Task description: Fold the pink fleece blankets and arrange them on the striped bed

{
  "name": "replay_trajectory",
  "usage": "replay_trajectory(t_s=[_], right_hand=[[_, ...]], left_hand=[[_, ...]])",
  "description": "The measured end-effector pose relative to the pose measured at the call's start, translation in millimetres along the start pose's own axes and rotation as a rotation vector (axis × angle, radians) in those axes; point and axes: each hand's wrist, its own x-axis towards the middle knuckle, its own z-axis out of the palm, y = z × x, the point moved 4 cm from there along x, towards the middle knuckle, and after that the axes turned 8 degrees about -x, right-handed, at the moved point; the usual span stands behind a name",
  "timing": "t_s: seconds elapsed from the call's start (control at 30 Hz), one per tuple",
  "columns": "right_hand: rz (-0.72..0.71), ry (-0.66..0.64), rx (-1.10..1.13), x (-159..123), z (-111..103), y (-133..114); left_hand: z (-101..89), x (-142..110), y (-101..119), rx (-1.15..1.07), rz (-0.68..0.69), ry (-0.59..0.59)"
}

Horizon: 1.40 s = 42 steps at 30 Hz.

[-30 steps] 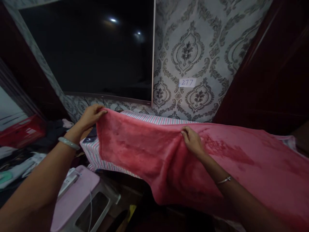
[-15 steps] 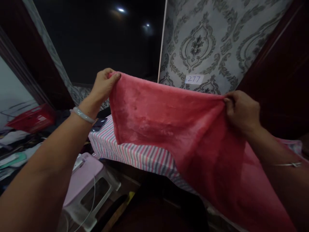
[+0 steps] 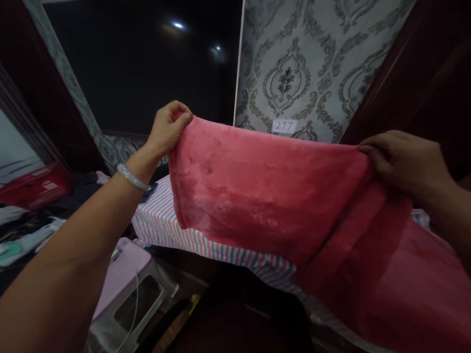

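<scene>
A plush red-pink blanket [image 3: 265, 191] hangs stretched between my two hands, its top edge nearly straight. My left hand [image 3: 171, 125] pinches its upper left corner between thumb and fingers. At the other end of that edge, my right hand [image 3: 405, 159] grips the cloth, which gathers in folds beneath it. The blanket's lower part spreads away to the bottom right, over a striped cloth [image 3: 162, 215] covering a low table or bench. Much of that striped cover is hidden behind the blanket.
A pink-topped stool [image 3: 121, 274] with a white cable stands at lower left. Beyond it are a red basket [image 3: 37, 186] and piled clothes [image 3: 22, 240]. A large dark screen [image 3: 147, 63] and patterned wallpaper with a "277" label [image 3: 284, 126] are behind. A phone [image 3: 149, 192] lies near my left wrist.
My right hand has moved to the right, drawing the blanket's top edge longer and wider. The left hand keeps its corner and has shifted slightly right. The view has turned a little.
</scene>
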Motion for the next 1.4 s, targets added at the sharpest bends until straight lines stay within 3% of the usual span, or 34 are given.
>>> replay_trajectory(t_s=[0.17,0.37,0.53,0.67,0.83,0.93,1.03,1.2,1.3,1.4], right_hand=[[-0.018,-0.095,0.158,0,38,-10],[0.045,-0.324,0.237,5,135,-40],[0.074,-0.444,0.204,-6,207,-67],[0.122,-0.491,0.228,-15,231,-75],[0.101,-0.529,0.313,-21,230,-79],[0.101,-0.529,0.334,-22,224,-85],[0.122,-0.505,0.373,-21,216,-99],[0.06,-0.468,0.474,-22,193,-137],[0.019,-0.412,0.51,-28,178,-154],[0.031,-0.354,0.527,-38,167,-157]], left_hand=[[11.9,-8,-44,-0.018,-0.121,-0.139],[42.1,-15,-125,0.044,-0.34,-0.335],[77.5,-28,-182,0.144,-0.445,-0.3],[99.0,-37,-205,0.162,-0.456,-0.258],[104.3,-39,-217,0.154,-0.463,-0.246],[103.0,-35,-210,0.221,-0.42,-0.233],[112.0,-33,-179,0.231,-0.289,-0.245],[163.9,-60,-87,0.028,0.055,-0.465],[199.1,-89,-46,-0.139,0.073,-0.626],[225.6,-111,-19,-0.269,0.054,-0.787]])
